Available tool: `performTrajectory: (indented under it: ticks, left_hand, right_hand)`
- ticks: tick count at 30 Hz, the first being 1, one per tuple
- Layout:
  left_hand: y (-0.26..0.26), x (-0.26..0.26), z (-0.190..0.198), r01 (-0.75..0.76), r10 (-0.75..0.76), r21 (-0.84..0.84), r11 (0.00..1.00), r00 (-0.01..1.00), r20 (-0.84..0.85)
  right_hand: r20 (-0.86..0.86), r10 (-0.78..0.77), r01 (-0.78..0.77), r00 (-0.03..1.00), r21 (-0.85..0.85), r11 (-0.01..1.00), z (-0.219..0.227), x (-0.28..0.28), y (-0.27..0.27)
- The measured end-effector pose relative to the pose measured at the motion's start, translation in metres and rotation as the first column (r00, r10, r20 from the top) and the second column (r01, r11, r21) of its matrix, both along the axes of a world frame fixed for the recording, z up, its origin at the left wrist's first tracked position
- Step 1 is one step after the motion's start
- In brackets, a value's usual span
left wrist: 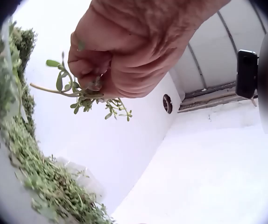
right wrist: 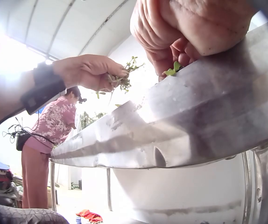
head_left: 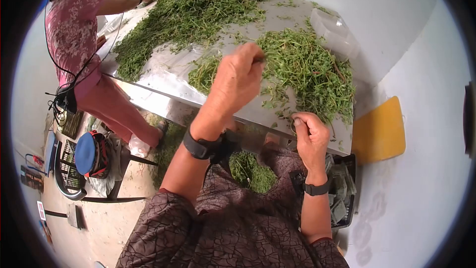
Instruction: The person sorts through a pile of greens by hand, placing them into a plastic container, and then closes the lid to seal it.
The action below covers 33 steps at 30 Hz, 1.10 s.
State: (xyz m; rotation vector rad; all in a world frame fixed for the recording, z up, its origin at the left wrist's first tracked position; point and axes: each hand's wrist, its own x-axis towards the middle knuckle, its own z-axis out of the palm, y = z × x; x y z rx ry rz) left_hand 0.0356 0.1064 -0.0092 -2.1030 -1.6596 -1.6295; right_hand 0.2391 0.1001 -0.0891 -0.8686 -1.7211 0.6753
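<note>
My left hand [head_left: 255,60] is raised above the metal table [head_left: 248,115] and pinches a small leafy green sprig [left wrist: 80,95] between thumb and fingertips. The same hand [right wrist: 94,72] and its sprig [right wrist: 122,80] show in the right wrist view. My right hand [head_left: 300,123] rests at the table's near edge [right wrist: 171,126], its fingers curled around a bit of green leaf [right wrist: 173,70]. A loose heap of green herb stems [head_left: 310,72] lies on the table just beyond both hands.
A much larger herb pile [head_left: 198,10] covers the far end of the table, where another person [head_left: 79,34] stands. More greens [head_left: 250,171] lie in my lap. A black crate [head_left: 342,193] and a yellow board [head_left: 379,129] are at my right; a clear tub [head_left: 334,32] sits by the wall.
</note>
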Motion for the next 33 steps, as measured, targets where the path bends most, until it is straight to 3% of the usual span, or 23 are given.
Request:
performTrajectory:
  ticks: [2, 6, 9, 10, 13, 15, 17, 18, 19, 21, 22, 27, 29, 33]
  left_hand:
    - [-0.005, -0.020, 0.008, -0.125, 0.129, 0.067, 0.990, 0.990, -0.053]
    - [-0.017, -0.054, 0.007, -0.277, 0.271, 0.001, 0.961, 0.939, -0.212]
    - [-0.028, -0.071, -0.002, -0.356, 0.352, -0.028, 0.934, 0.932, -0.087]
    - [-0.035, -0.075, -0.003, -0.398, 0.391, -0.042, 0.916, 0.912, -0.125]
    - [-0.055, -0.070, -0.007, -0.358, 0.358, -0.067, 0.931, 0.934, -0.015]
    - [-0.064, -0.074, -0.020, -0.368, 0.365, -0.081, 0.926, 0.930, -0.048]
    - [-0.070, -0.074, -0.031, -0.490, 0.493, -0.053, 0.870, 0.864, 0.102]
    - [-0.072, -0.078, -0.038, -0.550, 0.553, -0.057, 0.833, 0.832, 0.048]
    - [-0.071, -0.080, -0.043, -0.554, 0.557, -0.057, 0.830, 0.829, 0.053]
    - [-0.069, -0.082, -0.051, -0.583, 0.615, -0.211, 0.785, 0.773, 0.154]
    - [-0.067, -0.084, -0.053, -0.500, 0.568, -0.297, 0.814, 0.793, 0.221]
    - [-0.048, -0.092, -0.067, -0.527, 0.596, -0.321, 0.787, 0.783, 0.177]
    - [-0.044, -0.095, -0.071, -0.566, 0.603, -0.300, 0.768, 0.797, 0.037]
    - [-0.047, -0.096, -0.057, -0.432, 0.513, -0.368, 0.823, 0.845, 0.154]
  right_hand:
    - [-0.010, 0.009, -0.009, 1.000, -0.010, 1.000, -0.001, 0.001, 0.000]
    - [0.007, 0.006, -0.006, 1.000, -0.013, 1.000, -0.002, 0.002, 0.000]
    - [0.005, 0.018, -0.018, 1.000, -0.028, 0.999, -0.003, 0.003, 0.001]
    - [0.005, 0.018, -0.017, 1.000, -0.028, 0.999, -0.003, 0.003, 0.000]
    - [0.015, 0.028, -0.028, 0.999, -0.017, 0.999, -0.004, 0.004, 0.002]
    - [0.031, 0.016, -0.016, 0.999, -0.015, 1.000, -0.004, 0.005, 0.002]
    - [0.032, 0.015, -0.014, 0.999, -0.026, 1.000, -0.003, 0.004, 0.001]
    - [0.027, 0.010, -0.009, 1.000, -0.038, 0.999, -0.002, 0.004, 0.001]
    - [0.032, 0.015, -0.014, 0.999, -0.035, 0.999, -0.001, 0.003, 0.000]
    - [0.043, 0.005, -0.004, 0.999, -0.018, 1.000, 0.001, 0.003, 0.000]
    - [0.048, 0.011, -0.010, 0.999, -0.013, 1.000, 0.002, 0.002, -0.001]
    - [0.053, -0.009, 0.011, 0.999, -0.026, 1.000, 0.000, 0.003, -0.001]
    - [0.063, -0.010, 0.011, 0.998, -0.014, 1.000, 0.000, 0.004, 0.000]
    - [0.056, -0.004, 0.004, 0.998, -0.005, 1.000, -0.001, 0.003, 0.000]
